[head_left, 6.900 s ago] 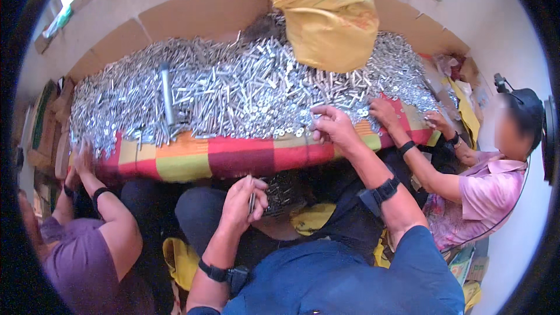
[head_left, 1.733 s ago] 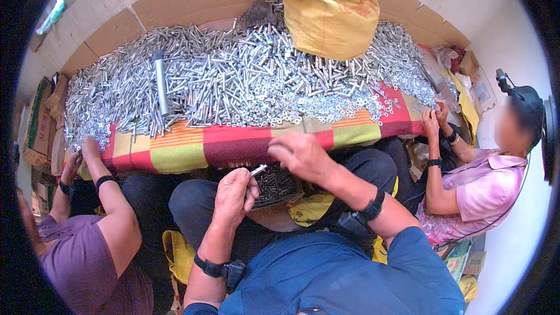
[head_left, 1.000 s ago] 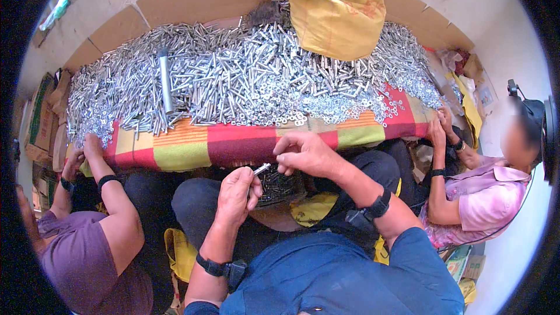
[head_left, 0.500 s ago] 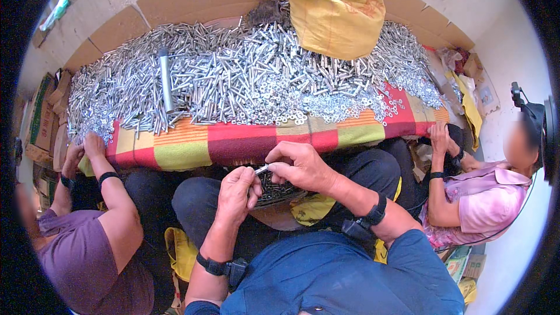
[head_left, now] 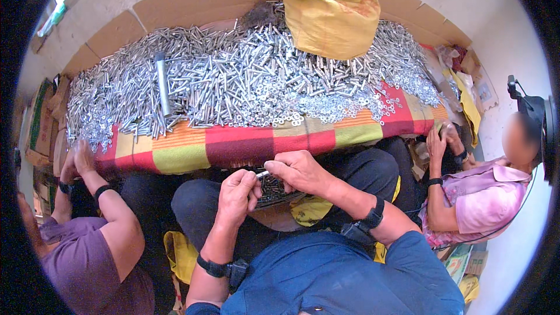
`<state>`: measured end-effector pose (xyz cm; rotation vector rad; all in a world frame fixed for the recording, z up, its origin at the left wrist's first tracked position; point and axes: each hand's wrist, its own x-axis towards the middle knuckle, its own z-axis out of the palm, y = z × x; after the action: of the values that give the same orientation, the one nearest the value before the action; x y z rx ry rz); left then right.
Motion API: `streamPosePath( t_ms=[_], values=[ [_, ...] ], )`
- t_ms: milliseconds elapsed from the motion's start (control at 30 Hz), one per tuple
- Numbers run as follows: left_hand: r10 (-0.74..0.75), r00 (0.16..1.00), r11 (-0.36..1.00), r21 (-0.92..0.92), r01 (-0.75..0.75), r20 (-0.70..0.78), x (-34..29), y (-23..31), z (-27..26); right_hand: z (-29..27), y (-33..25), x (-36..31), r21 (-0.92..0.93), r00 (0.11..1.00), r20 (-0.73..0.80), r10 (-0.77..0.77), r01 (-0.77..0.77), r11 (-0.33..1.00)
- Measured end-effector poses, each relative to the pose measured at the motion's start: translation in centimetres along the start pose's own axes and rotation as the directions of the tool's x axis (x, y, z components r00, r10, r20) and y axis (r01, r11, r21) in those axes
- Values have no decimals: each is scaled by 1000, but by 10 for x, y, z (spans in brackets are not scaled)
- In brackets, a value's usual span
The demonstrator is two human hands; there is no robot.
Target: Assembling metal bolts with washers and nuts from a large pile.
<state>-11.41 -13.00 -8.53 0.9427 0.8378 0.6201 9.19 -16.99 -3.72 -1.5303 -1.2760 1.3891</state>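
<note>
My left hand (head_left: 237,193) is closed, its thumb and fingers pinching one end of a short silver metal bolt (head_left: 262,174). From the other side, my right hand (head_left: 298,172) grips the bolt's opposite end with thumb and bent fingers. Fingertips cover most of the bolt. Below both hands, between my knees, sits a dark container of metal pieces (head_left: 273,191), partly hidden. Just beyond my hands runs the checked blanket (head_left: 239,144) along the near edge of a large heap of silver bolts (head_left: 227,81). Small washers or nuts (head_left: 341,105) lie scattered along its front.
A grey metal tube (head_left: 162,87) lies on the heap. A yellow woven sack (head_left: 332,17) rests at the back. People sit on both sides, a purple sleeve (head_left: 87,251) left and a pink sleeve (head_left: 484,207) right. Cardboard boxes (head_left: 44,122) stand far left.
My right hand has shifted slightly down, its raised fingers now curled lower around the bolt. My left hand stays nearly in place. The left person's hands have drawn slightly back from the heap.
</note>
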Motion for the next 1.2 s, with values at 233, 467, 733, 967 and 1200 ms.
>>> streamPosePath(
  t_ms=[233,467,733,967,1200],
  values=[
    [-10,1000,999,-38,10,-4,2,-2,-2,13,-1,-9,-311,903,-153,-402,342,887],
    [-23,1000,999,-40,22,-17,-2,2,1,11,2,-14,-262,946,-38,-322,302,917],
    [-62,998,996,-67,60,-31,-5,7,7,11,0,-15,25,963,-141,-228,233,972],
    [-14,998,994,107,7,66,-3,0,3,-10,4,-9,87,989,5,147,-147,985],
    [-31,995,999,28,28,98,-3,-3,-1,-91,42,21,-638,791,-373,-486,162,753]
  ],
)
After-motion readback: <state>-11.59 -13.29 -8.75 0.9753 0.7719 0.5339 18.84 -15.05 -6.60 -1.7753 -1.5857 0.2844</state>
